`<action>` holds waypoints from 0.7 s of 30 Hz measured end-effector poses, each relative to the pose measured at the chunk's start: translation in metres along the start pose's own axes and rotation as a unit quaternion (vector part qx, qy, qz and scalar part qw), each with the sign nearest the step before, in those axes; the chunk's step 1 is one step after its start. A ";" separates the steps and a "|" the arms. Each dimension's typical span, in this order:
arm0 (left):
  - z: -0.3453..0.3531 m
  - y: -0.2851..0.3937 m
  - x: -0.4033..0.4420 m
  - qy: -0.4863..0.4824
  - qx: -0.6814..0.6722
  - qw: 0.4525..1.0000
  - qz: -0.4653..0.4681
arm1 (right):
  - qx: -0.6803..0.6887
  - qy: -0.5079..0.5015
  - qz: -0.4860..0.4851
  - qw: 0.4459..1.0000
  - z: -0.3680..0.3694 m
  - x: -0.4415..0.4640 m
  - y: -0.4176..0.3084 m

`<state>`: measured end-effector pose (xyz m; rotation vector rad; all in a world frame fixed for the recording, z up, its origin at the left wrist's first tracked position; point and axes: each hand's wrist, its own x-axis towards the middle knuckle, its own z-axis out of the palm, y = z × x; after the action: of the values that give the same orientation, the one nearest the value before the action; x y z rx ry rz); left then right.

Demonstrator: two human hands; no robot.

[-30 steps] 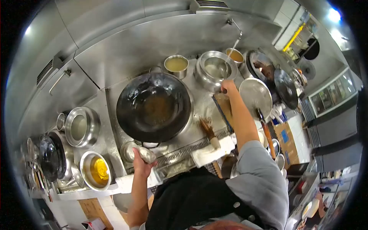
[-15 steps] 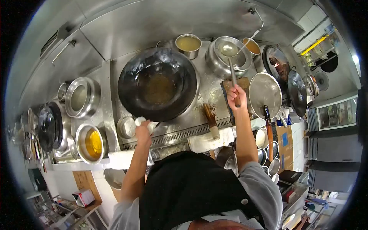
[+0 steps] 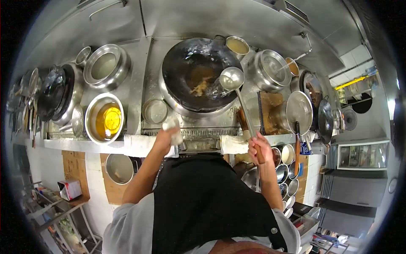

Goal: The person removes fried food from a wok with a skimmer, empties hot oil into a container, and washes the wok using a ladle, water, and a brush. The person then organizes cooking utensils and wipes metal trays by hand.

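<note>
My right hand [image 3: 259, 148] is closed round the wooden handle of a long steel ladle [image 3: 232, 78], whose bowl hangs over the right side of a large black wok [image 3: 177, 72]. Brownish liquid with a lighter tan patch lies in the bottom of the wok. My left hand [image 3: 163, 142] grips a bunched white cloth [image 3: 172, 130] below the wok's near rim, apart from it. Beside that cloth, a shallow round metal dish [image 3: 155, 111] stands on the stove. A bamboo brush [image 3: 242, 119] lies partly behind the ladle handle.
At left stands a bowl of yellow oil [image 3: 90, 120], with a lidless steel pot [image 3: 122, 70] behind it. A pot of cloudy liquid [image 3: 237, 45] sits behind the wok. To the right are another steel pot [image 3: 259, 72] and a strainer [image 3: 299, 111] with a wooden handle.
The ladle has swung left and down from over the right-hand pot to above the wok. My left hand and the cloth have come away from the wok's rim. The camera view has shifted.
</note>
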<state>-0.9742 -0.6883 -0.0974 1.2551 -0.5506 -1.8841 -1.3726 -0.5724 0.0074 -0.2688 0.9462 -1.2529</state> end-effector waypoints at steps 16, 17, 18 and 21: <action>0.006 -0.014 -0.103 0.210 0.323 0.923 -0.013 | -0.356 0.323 -0.066 0.874 -0.229 0.393 -0.252; 0.004 -0.020 -0.098 0.214 0.325 0.921 -0.018 | -0.356 0.322 -0.060 0.875 -0.224 0.393 -0.255; -0.005 -0.031 -0.095 0.213 0.380 0.900 -0.030 | -0.049 0.267 -0.068 0.960 -0.206 0.379 -0.257; -0.003 -0.038 -0.099 0.209 0.421 0.881 -0.062 | 0.287 0.154 -0.116 0.938 -0.170 0.328 -0.221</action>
<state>-0.9663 -0.5861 -0.0703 2.2279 -1.1303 -1.3992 -1.6452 -0.8865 -0.1036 0.2945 0.7792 -1.7656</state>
